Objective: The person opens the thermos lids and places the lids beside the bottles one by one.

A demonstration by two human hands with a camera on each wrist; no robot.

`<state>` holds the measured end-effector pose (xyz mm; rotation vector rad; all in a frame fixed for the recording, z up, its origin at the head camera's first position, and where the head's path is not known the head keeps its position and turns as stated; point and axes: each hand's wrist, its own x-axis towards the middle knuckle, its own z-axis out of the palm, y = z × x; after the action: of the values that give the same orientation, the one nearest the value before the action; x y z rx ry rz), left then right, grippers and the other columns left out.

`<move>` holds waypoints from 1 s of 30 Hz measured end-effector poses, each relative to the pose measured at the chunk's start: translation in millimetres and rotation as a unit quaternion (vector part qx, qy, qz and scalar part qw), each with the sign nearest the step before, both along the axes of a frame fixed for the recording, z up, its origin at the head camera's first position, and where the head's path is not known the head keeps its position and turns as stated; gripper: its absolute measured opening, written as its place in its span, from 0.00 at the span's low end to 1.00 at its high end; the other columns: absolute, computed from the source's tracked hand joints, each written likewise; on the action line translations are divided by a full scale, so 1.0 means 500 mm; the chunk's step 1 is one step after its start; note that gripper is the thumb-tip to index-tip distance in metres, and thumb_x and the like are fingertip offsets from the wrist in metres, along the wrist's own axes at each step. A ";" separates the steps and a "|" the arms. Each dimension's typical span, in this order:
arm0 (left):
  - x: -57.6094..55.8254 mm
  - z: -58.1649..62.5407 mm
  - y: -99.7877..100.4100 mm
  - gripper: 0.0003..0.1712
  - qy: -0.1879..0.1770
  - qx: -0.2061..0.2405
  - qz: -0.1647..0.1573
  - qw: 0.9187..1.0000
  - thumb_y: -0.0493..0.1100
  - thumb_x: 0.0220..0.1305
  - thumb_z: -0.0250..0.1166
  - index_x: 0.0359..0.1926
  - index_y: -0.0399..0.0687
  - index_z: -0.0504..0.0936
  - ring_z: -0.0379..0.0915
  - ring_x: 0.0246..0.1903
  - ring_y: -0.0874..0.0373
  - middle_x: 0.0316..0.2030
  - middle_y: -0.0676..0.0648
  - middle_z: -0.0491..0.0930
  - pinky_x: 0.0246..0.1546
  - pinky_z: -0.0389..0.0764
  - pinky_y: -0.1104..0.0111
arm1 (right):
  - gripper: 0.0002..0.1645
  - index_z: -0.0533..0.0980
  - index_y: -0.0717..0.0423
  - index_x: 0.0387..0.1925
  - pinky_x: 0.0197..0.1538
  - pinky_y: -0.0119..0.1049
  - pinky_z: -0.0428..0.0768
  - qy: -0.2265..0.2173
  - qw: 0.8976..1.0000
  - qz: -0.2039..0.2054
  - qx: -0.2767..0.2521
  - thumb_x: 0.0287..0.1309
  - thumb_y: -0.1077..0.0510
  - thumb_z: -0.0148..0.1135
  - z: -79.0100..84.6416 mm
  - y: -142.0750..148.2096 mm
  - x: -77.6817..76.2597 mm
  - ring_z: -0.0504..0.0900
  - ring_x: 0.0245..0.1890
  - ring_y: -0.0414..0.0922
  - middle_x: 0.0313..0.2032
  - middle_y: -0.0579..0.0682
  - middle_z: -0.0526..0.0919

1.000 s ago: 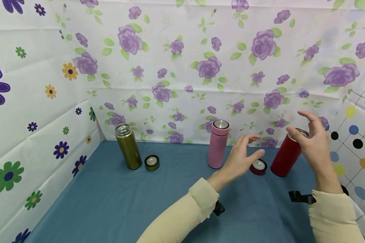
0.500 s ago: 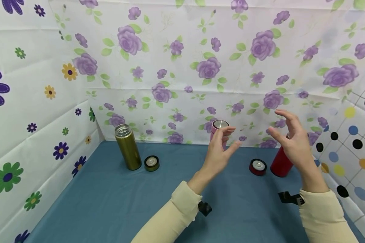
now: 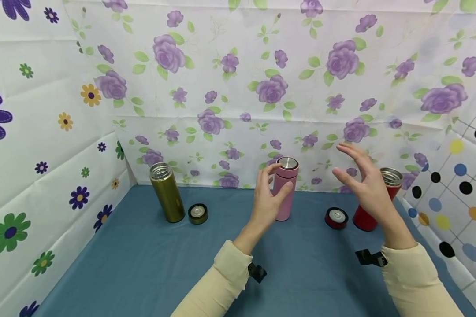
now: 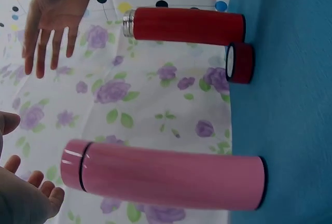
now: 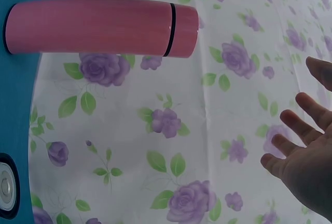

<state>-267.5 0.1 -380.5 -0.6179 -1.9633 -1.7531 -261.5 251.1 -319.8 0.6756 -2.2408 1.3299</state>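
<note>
A pink thermos (image 3: pixel 287 198) stands upright with its pink steel-topped lid on. My left hand (image 3: pixel 265 198) is beside its upper part, fingers spread and thumb apart; in the left wrist view a gap separates the fingertips (image 4: pixel 35 178) from the lid. Farther right, my right hand (image 3: pixel 366 185) hovers in the air with spread fingers and nothing in them. Behind it stands a red thermos (image 3: pixel 364 218), uncapped, its steel threaded neck showing. Its red lid (image 3: pixel 336 218) lies on the table just to its left, inner side up.
An uncapped olive-gold thermos (image 3: pixel 168 196) stands at the back left, its lid (image 3: pixel 198 213) lying beside it. Blue cloth (image 3: pixel 143 264) covers the table. A flowered sheet (image 3: pixel 222 88) hangs close behind the bottles, with patterned sheets on both sides.
Both hands have moved left, away from the red thermos and its lid. The left hand has come to the pink thermos; the right hand has stopped short of it. The bottles have not moved.
</note>
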 end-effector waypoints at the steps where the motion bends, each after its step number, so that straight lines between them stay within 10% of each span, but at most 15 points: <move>1: -0.003 -0.003 -0.003 0.32 -0.003 0.000 0.005 1.000 0.43 0.72 0.66 0.72 0.43 0.67 0.63 0.70 0.46 0.66 0.41 0.68 0.72 0.64 0.50 | 0.38 0.66 0.46 0.77 0.81 0.49 0.50 -0.003 1.000 0.003 0.000 0.71 0.65 0.64 0.000 -0.002 0.000 0.54 0.79 0.40 0.78 0.47 0.60; 9: -0.015 -0.028 -0.015 0.35 -0.031 0.001 0.022 0.999 0.45 0.70 0.69 0.73 0.47 0.67 0.62 0.70 0.50 0.68 0.44 0.67 0.72 0.64 0.51 | 0.39 0.67 0.42 0.77 0.74 0.71 0.51 -0.014 1.000 0.005 0.016 0.70 0.62 0.66 0.002 -0.021 -0.004 0.54 0.80 0.46 0.78 0.48 0.62; 30: -0.074 -0.074 -0.035 0.45 -0.120 -0.008 -0.005 0.993 0.50 0.66 0.73 0.78 0.49 0.63 0.62 0.70 0.43 0.70 0.40 0.64 0.71 0.66 0.48 | 0.38 0.68 0.38 0.76 0.72 0.74 0.54 -0.012 0.998 0.029 0.055 0.69 0.59 0.69 -0.004 -0.068 -0.023 0.56 0.79 0.50 0.77 0.48 0.63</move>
<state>-304.6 -17.3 -417.7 -0.4389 -2.1364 -1.8942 -272.9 217.1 -321.8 0.7727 -2.3442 1.2538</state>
